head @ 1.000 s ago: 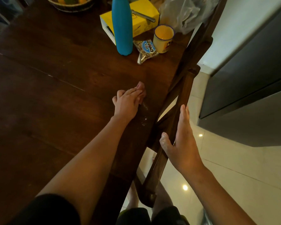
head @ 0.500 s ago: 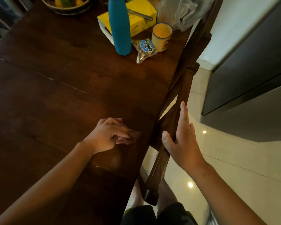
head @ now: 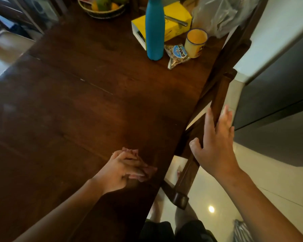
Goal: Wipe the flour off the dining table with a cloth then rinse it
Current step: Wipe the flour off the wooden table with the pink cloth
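Observation:
My left hand [head: 124, 168] presses a small pinkish cloth [head: 148, 170] flat onto the dark wooden dining table [head: 77, 110], close to the table's right edge. Only the cloth's edges show beyond my fingers. My right hand [head: 215, 147] rests on the top rail of a dark wooden chair [head: 219, 102] beside the table, thumb on one side and fingers on the other. I see no clear flour on the wood around the cloth.
At the table's far end stand a blue bottle [head: 155, 30], a yellow box [head: 171, 23], a yellow mug [head: 196, 42], a snack packet [head: 177, 55], a plastic bag [head: 222, 13] and a fruit basket [head: 103, 6]. A dark cabinet [head: 276, 102] stands right, over pale floor tiles.
My left hand pulled the cloth back along the right edge toward me, then stayed near the same spot. My right hand kept its place on the chair rail.

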The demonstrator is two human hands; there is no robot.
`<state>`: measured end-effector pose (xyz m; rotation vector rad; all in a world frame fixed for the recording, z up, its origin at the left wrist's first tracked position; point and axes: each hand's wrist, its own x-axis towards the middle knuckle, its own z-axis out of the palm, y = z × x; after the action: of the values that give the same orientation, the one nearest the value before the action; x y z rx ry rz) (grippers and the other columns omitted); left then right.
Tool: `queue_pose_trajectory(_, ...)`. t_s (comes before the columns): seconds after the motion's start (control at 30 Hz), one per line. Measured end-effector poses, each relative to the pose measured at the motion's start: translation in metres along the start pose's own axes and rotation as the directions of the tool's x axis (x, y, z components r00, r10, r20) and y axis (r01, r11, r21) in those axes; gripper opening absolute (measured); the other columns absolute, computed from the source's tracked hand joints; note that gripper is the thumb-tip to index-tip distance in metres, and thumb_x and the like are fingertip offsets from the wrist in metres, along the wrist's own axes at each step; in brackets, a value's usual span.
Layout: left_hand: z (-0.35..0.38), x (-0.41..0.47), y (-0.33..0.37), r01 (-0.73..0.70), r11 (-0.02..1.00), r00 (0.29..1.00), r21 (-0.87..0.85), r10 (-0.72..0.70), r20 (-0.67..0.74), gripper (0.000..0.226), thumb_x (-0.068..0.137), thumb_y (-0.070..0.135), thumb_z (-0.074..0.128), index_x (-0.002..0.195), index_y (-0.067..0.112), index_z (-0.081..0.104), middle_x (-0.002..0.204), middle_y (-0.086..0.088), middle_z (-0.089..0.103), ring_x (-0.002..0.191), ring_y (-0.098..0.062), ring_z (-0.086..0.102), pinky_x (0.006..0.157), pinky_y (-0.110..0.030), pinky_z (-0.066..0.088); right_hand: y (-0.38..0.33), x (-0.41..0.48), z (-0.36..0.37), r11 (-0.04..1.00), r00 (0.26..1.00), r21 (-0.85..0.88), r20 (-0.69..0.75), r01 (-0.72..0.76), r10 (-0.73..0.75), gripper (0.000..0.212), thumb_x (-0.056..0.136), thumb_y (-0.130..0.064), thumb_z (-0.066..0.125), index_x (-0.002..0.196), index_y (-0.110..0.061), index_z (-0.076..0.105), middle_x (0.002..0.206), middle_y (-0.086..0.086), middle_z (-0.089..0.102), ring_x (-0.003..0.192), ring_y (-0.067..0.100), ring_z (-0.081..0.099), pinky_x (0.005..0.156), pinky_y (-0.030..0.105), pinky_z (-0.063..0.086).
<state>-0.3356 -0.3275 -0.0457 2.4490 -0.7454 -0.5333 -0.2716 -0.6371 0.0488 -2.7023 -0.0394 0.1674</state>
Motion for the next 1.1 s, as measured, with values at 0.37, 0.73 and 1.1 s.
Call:
queue_pose_trajectory(0.37,-0.022,0.001,-0.022,0.651,0.747,0.641,-0.131,-0.634,-0.431,0.057,0.093,0.016,0.054,0.138,0.050,0.046,0.149,0.021,0.040,0.136,-0.024,0.034,0.110,-0.051,0.030,-0.025,0.013,-0.004,0.859,0.927,-0.359,0.232,0.364,-0.296,0.049,0.075,-0.041,0.050,0.122,-0.046,0.062,0.153,0.006,0.044,0.152,0.037,0.013,0.116,0.071,0.007)
queue_pose_trajectory(0.73,0.033,-0.070,0.018,0.109,0.993,0.991,-0.050,-0.112,-0.075,0.045,0.084,0.021,0.053,0.115,0.051,0.066,0.145,0.032,0.042,0.142,0.000,0.016,0.119,-0.038,0.005,-0.028,0.007,-0.003,0.837,0.925,-0.400,0.229,0.374,-0.304,0.039,0.079,-0.039,0.060,0.117,-0.046,0.065,0.145,0.003,0.053,0.149,0.034,0.021,0.116,0.069,0.007)
queue_pose_trajectory(1.1,0.009,-0.130,-0.043,0.693,0.658,0.462,-0.295,-0.720,-0.518,0.046,0.095,0.021,0.058,0.129,0.051,0.055,0.145,0.021,0.049,0.125,-0.021,0.045,0.101,-0.049,0.043,-0.085,0.014,0.033,0.900,0.864,-0.203,0.420,0.386,-0.276,0.040,0.093,-0.035,0.059,0.132,-0.044,0.054,0.156,0.005,0.035,0.152,0.031,0.004,0.121,0.059,0.008)
